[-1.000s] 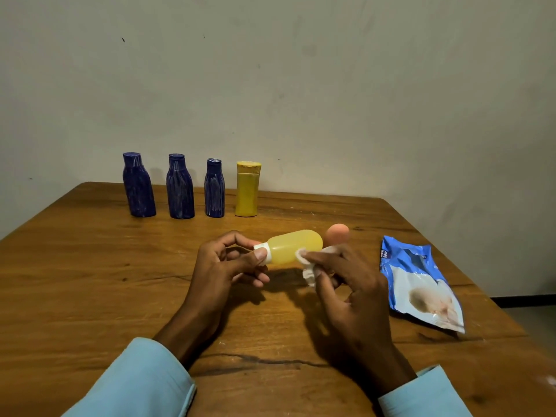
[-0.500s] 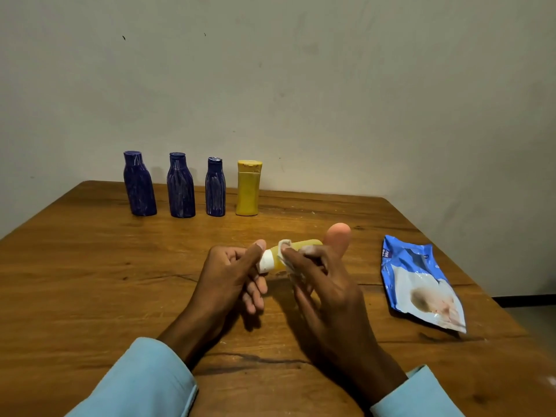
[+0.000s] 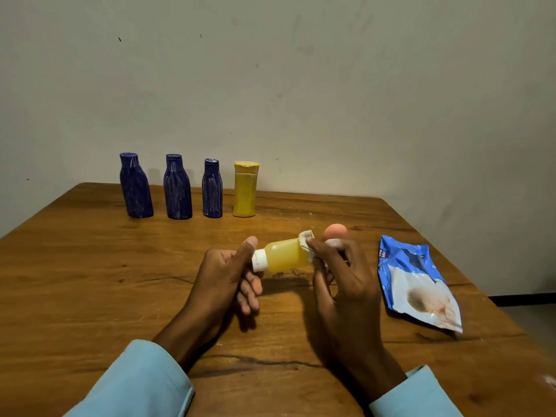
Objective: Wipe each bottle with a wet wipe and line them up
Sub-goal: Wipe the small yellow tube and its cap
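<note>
Wipe [image 3: 307, 240] slid from cap [image 3: 259, 260] toward bottle [image 3: 285, 255] base, pinched by right hand [image 3: 343, 278]; left hand [image 3: 228, 272] pinching cap. Pack [image 3: 418, 284] lettering unreadable.

A plain room, likely a home: wooden table [image 3: 90, 266] against a bare scuffed wall [image 3: 331, 85].

A brown wooden counter [image 3: 90, 281], its grain dark and cracked in places, meets a plain wall at its far edge. Near that far edge four bottles stand upright in a row, close but apart: three dark blue bottles [image 3: 136, 188] [image 3: 177, 189] [image 3: 212, 190] on the left, then a yellow flip-cap bottle [image 3: 245, 191] on the right. Well apart from them, near the right edge, a blue and white wet-wipe packet [image 3: 421, 284] lies flat.
</note>
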Tool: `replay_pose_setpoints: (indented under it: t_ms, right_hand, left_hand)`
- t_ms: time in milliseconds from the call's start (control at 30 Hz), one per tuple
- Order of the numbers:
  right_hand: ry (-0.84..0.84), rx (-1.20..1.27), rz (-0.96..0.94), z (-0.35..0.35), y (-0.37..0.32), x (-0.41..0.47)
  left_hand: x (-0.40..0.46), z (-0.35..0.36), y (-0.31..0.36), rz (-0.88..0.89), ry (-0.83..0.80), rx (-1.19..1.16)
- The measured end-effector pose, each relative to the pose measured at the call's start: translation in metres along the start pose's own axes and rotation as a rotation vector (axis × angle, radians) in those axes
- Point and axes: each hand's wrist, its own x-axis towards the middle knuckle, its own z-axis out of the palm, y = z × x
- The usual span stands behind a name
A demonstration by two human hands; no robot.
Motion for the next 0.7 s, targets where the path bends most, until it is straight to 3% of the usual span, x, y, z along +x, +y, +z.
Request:
replay_pose_setpoints:
  t_ms: [200,400,500,700]
  right_hand:
    - [-0.338,0.088,-0.149,0.005,-0.005,-0.008]
    - [-0.003,0.076,0.081,-0.008,-0.001,0.004]
    - [0.094,0.082,0.121,-0.012,-0.002,0.007]
    - [-0.005,0.055,0.040,-0.005,-0.001,0.005]
  left_hand:
    - [-0.001,0.001,0.003,-0.017,-0.077,-0.067]
    - [0.000,-0.004,0.007,0.004,-0.058,-0.181]
    - [-0.001,-0.007,0.006,0.068,-0.028,-0.111]
    - [-0.004,-0.006,0.005,0.241,-0.044,0.087]
